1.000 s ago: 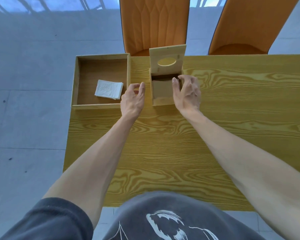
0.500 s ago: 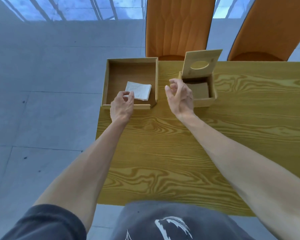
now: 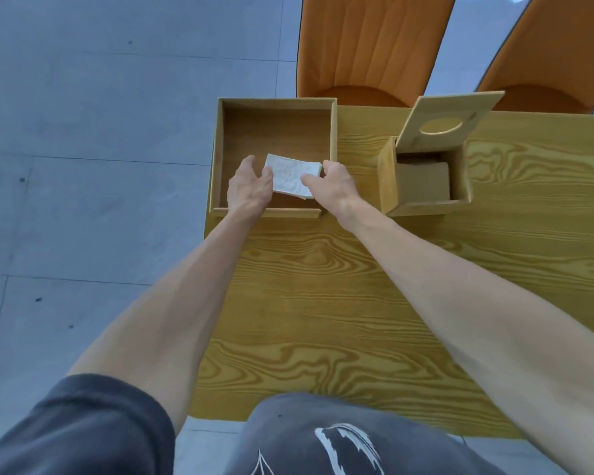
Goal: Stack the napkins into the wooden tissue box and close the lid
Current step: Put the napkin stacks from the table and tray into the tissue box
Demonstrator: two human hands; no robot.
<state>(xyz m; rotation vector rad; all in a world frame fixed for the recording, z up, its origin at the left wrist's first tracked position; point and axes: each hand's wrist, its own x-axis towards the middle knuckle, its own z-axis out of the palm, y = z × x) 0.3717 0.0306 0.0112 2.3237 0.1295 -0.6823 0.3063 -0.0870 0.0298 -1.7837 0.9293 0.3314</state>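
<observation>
A small stack of white napkins (image 3: 290, 176) lies in the near part of a shallow wooden tray (image 3: 275, 103). My left hand (image 3: 249, 190) presses against the stack's left edge with its thumb. My right hand (image 3: 336, 185) grips the right side, thumb on top and fingers at the far corner. The wooden tissue box (image 3: 389, 181) stands to the right of the tray. Its lid (image 3: 422, 108), with an oval hole, stands open and leans back. Inside the box I see only bare brown board.
The yellow wood-grain table (image 3: 323, 303) ends just left of the tray, with grey floor (image 3: 83, 166) beyond. Two orange chairs (image 3: 367, 46) stand at the far edge. The table stretches on to the right of the box.
Both hands have left the tissue box, moved left into the tray and closed on the napkin stack from either side. The view has shifted left as well.
</observation>
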